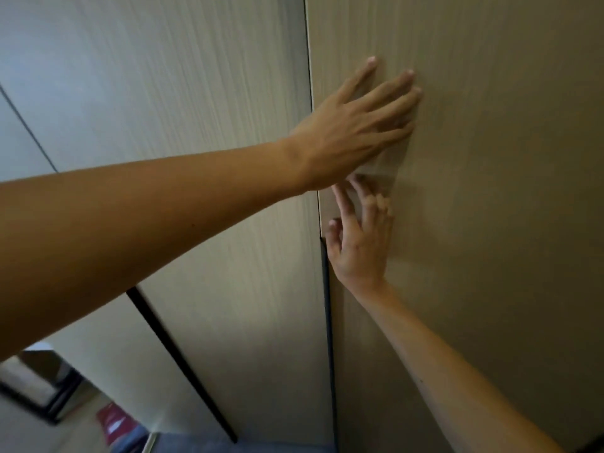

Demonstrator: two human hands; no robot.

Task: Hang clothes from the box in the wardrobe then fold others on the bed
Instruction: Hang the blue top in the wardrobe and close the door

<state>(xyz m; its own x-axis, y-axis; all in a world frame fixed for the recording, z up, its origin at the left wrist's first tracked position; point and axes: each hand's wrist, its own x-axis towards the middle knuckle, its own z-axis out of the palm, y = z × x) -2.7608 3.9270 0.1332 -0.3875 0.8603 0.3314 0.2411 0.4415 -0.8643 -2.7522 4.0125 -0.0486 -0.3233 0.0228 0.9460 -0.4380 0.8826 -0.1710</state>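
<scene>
The wardrobe fills the view with tall pale wood-grain doors. My left hand [356,125] lies flat with straight fingers against the right door [490,191], just right of the seam between the doors. Below it my right hand [359,243] touches the same door near its left edge, fingers spread and blurred. The door to the left [196,125] looks shut. A dark vertical gap [328,322] runs down the seam below my right hand. No clothes and no box show here.
At the bottom left, a dark-framed opening [39,387] and some floor are visible. A red object [111,420] and blue fabric [130,439] lie low near the wardrobe's foot, both blurred.
</scene>
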